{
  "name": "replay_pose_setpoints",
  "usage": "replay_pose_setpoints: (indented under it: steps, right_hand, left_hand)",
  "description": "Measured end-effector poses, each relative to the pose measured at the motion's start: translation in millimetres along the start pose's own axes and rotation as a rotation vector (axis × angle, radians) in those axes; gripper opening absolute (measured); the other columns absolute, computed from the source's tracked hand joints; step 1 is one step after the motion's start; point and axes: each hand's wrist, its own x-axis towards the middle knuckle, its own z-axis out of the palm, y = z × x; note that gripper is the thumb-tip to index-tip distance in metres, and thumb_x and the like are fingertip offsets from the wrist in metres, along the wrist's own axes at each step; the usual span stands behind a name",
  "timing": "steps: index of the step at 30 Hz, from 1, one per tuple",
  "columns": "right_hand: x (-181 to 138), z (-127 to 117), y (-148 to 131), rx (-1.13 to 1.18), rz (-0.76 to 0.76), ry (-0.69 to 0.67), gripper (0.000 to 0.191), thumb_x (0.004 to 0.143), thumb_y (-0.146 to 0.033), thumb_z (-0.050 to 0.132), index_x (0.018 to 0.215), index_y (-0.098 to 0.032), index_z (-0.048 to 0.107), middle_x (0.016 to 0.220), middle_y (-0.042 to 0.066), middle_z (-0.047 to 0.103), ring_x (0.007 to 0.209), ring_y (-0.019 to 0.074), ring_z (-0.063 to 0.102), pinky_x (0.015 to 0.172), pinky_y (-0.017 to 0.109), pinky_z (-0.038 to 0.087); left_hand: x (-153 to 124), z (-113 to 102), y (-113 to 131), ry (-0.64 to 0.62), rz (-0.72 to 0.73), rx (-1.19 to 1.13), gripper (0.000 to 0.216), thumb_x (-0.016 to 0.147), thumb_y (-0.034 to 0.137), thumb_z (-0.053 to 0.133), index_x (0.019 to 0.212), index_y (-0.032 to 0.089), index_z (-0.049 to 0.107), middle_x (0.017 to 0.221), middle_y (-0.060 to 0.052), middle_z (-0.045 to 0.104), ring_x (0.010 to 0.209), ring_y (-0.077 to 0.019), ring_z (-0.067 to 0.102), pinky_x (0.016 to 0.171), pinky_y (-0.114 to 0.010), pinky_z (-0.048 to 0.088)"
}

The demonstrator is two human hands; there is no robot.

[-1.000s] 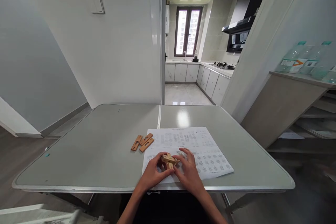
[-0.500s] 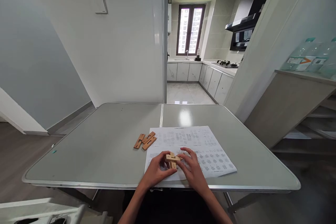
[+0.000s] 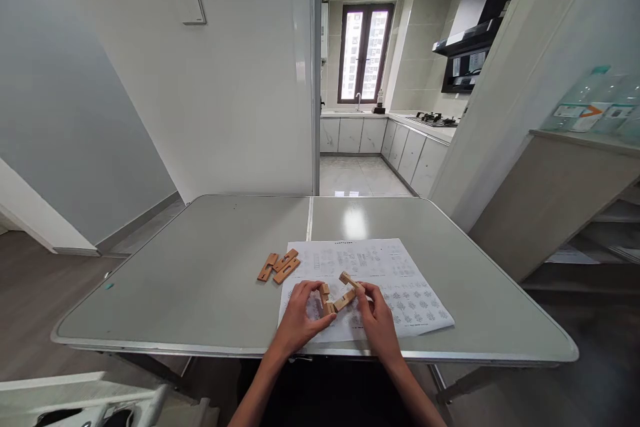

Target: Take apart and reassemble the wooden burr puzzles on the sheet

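Note:
My left hand (image 3: 299, 319) is closed around a light notched wooden puzzle piece (image 3: 327, 301), held upright between thumb and fingers above the printed sheet (image 3: 370, 260). In my right hand (image 3: 376, 317), thumb and fingertips pinch another notched wooden puzzle piece (image 3: 349, 279), which tilts up to the left. A further wooden piece (image 3: 345, 300) slants between the two hands, its lower end close to the left-hand piece. Whether those ends touch or interlock I cannot tell. Several darker wooden pieces (image 3: 287, 271) with cut-outs lie by the sheet's left edge.
A grey-topped table (image 3: 200, 280) with a metal rim carries the sheet and pieces. A small green bit (image 3: 109, 286) lies near its left edge. Plastic bottles (image 3: 595, 107) stand on a cabinet at right. Beyond the table, a doorway opens onto a kitchen.
The light wooden pieces, together in a cluster before, are now drawn apart. My right hand has moved slightly right with its piece; my left hand keeps its hold.

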Motion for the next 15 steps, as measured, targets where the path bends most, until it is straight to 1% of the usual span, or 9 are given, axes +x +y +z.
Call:
replay_pose_setpoints:
  steps: [2, 4, 8, 11, 13, 15]
  right_hand:
    - [0.9, 0.4, 0.5, 0.002, -0.022, -0.038, 0.04, 0.099, -0.059, 0.051, 0.109, -0.022, 0.064, 0.111, 0.008, 0.075, 0.103, 0.0262, 0.069, 0.093, 0.037, 0.052]
    - [1.7, 0.4, 1.2, 0.024, -0.033, -0.093, 0.04, 0.098, -0.06, 0.051, 0.109, -0.023, 0.064, 0.111, 0.008, 0.075, 0.103, 0.0265, 0.07, 0.092, 0.037, 0.053]
    - [1.0, -0.2, 0.7, 0.072, -0.027, -0.184, 0.042, 0.099, -0.058, 0.05, 0.115, -0.023, 0.066, 0.119, 0.01, 0.074, 0.106, 0.0272, 0.07, 0.092, 0.038, 0.054]
    - [-0.1, -0.3, 1.2, 0.072, -0.037, -0.154, 0.041, 0.1, -0.057, 0.051, 0.116, -0.023, 0.065, 0.121, 0.009, 0.072, 0.104, 0.0258, 0.069, 0.093, 0.038, 0.053]
    - [0.1, -0.2, 3.5, 0.072, -0.027, -0.102, 0.04, 0.099, -0.058, 0.052, 0.113, -0.022, 0.065, 0.112, 0.008, 0.074, 0.093, 0.0237, 0.069, 0.088, 0.036, 0.053]
    - [1.0, 0.0, 6.7, 0.11, 0.003, -0.062, 0.041, 0.098, -0.06, 0.052, 0.111, -0.022, 0.065, 0.1, 0.006, 0.074, 0.083, 0.022, 0.067, 0.08, 0.034, 0.054]
  left_hand:
    - [-0.4, 0.8, -1.4, 0.013, 0.02, 0.037, 0.057, 0.074, 0.028, 0.086, 0.126, 0.028, 0.062, 0.128, -0.006, 0.063, 0.123, -0.0293, 0.056, 0.109, -0.048, 0.047]
    - [-0.6, 1.3, -2.2, 0.01, 0.022, 0.062, 0.06, 0.072, 0.026, 0.087, 0.127, 0.029, 0.062, 0.129, -0.007, 0.062, 0.124, -0.03, 0.055, 0.11, -0.049, 0.048]
    - [-0.8, 1.7, -1.7, -0.037, 0.036, 0.076, 0.062, 0.07, 0.023, 0.087, 0.127, 0.029, 0.063, 0.129, -0.007, 0.06, 0.125, -0.0309, 0.054, 0.11, -0.05, 0.048]
    - [-1.1, 1.8, -0.1, -0.062, 0.055, 0.082, 0.059, 0.072, 0.024, 0.086, 0.126, 0.029, 0.063, 0.13, -0.007, 0.06, 0.126, -0.031, 0.053, 0.111, -0.051, 0.046]
    - [-1.3, 1.6, 0.9, -0.073, 0.058, 0.091, 0.059, 0.072, 0.025, 0.087, 0.126, 0.029, 0.064, 0.131, -0.007, 0.06, 0.126, -0.031, 0.052, 0.111, -0.051, 0.046]
    - [-1.4, 1.4, 1.5, -0.08, 0.054, 0.102, 0.06, 0.072, 0.027, 0.088, 0.127, 0.03, 0.064, 0.131, -0.007, 0.06, 0.125, -0.031, 0.053, 0.111, -0.051, 0.046]
